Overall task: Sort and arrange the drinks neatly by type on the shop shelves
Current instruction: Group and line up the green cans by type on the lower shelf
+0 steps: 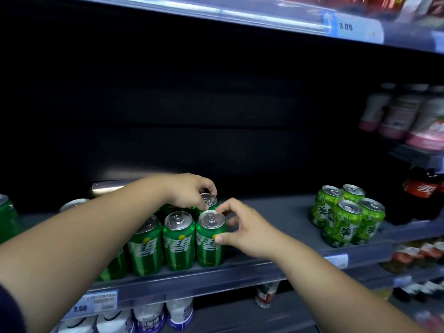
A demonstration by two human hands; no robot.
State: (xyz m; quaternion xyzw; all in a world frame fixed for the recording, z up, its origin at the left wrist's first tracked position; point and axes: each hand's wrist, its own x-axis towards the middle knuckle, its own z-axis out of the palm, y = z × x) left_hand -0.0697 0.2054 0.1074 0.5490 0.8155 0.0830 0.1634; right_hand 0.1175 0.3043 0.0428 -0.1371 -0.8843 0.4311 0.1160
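Several dark green soda cans stand in rows on the grey shelf, left of centre. My left hand reaches over them and pinches the top of a back-row green can. My right hand grips the rightmost front green can, with the thumb on its label and the fingers behind its rim. A cluster of lighter green apple-soda cans stands apart on the same shelf to the right.
Dark cola bottles stand at the far right, pink-labelled bottles above them. White bottles sit on the lower shelf. Another green can is at the left edge. Bare shelf lies between the two can groups.
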